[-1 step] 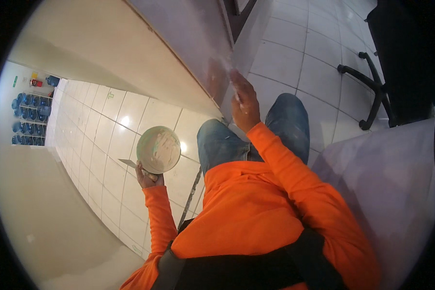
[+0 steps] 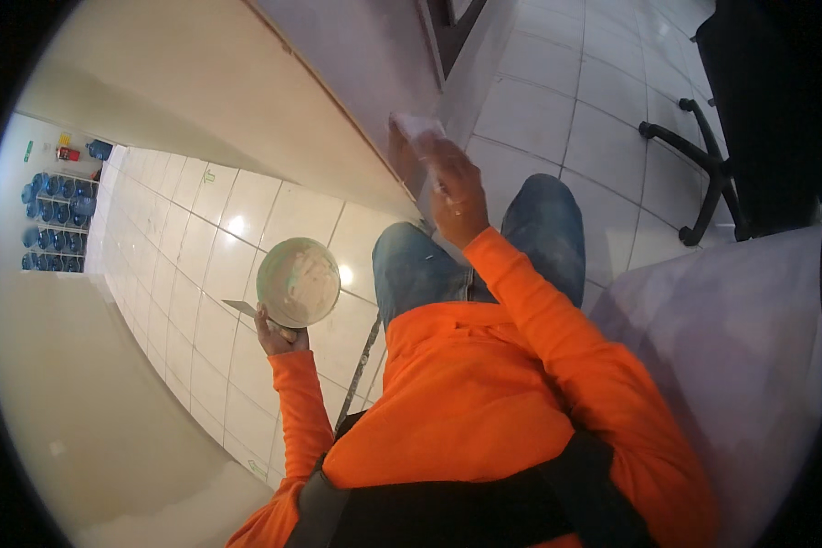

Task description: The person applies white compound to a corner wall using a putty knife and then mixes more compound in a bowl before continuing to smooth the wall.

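My left hand (image 2: 279, 337) is closed at the near side of a round green bowl (image 2: 331, 311). Pinkish-white paste (image 2: 312, 281) is smeared over the inside of the bowl. The same hand also grips a putty knife, whose thin metal blade (image 2: 239, 307) sticks out to the left and whose light handle shows by the fingers. At the end of the wall, my right hand (image 2: 457, 194) is closed round a flat, pale scraper (image 2: 416, 126). The scraper's broad face lies at the wall corner; motion blurs it, so contact is unclear. White smudges mark the right fingers.
A cream wall (image 2: 201, 91) ends just ahead of my knees, beside a greyish wall face (image 2: 365, 55). White floor tiles (image 2: 219, 356) spread on both sides. A black wheeled chair (image 2: 712, 164) stands at right, near a pale surface (image 2: 721, 310). Blue water bottles (image 2: 57, 215) fill a far-left rack.
My right hand has shifted slightly left and turned, so the scraper shows its broad face instead of its edge. The left hand and bowl have hardly moved.
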Demonstrator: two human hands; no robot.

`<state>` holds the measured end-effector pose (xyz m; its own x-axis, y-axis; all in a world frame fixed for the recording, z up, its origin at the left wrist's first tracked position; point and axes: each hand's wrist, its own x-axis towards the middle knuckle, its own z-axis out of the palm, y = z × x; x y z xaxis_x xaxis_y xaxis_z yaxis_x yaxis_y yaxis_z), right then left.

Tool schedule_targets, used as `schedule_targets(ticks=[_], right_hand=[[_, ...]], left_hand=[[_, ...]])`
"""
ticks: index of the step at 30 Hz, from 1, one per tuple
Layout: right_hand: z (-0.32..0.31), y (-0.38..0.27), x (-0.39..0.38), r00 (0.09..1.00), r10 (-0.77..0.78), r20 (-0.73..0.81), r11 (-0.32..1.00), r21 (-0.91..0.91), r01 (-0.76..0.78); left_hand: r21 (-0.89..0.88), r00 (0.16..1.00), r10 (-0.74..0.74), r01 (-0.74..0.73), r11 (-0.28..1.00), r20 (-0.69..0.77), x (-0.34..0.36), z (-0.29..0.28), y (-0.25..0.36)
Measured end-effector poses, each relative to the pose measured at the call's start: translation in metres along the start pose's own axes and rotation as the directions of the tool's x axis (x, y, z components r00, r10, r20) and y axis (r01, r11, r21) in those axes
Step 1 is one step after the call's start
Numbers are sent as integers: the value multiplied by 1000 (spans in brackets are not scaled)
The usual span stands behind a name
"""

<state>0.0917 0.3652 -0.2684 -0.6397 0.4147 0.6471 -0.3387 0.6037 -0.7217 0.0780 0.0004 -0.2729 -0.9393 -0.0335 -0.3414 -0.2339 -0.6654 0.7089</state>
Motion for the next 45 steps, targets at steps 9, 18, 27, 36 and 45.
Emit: schedule_targets(ticks=[9,18,27,36,45], right_hand=[[-2,-7,-102,844,73,531,990,-139,2],[-28,21,-18,977,215,-13,972,95,-213],[-13,-17,-66,949,94,301,984,118,-135],[26,42,-32,968,230,-101,970,109,-219],[-6,32,-95,859,450,246,884,16,-468]], left_hand=[[-1,993,5,-6,1000,-117,2,-14,-2],[8,998,45,-44,999,-41,4,-3,4],[-6,1000,-14,14,1000,-15,11,-44,5],[16,999,-20,21,1000,-49,13,-6,2],[37,994,-46,50,998,-98,11,-25,1]])
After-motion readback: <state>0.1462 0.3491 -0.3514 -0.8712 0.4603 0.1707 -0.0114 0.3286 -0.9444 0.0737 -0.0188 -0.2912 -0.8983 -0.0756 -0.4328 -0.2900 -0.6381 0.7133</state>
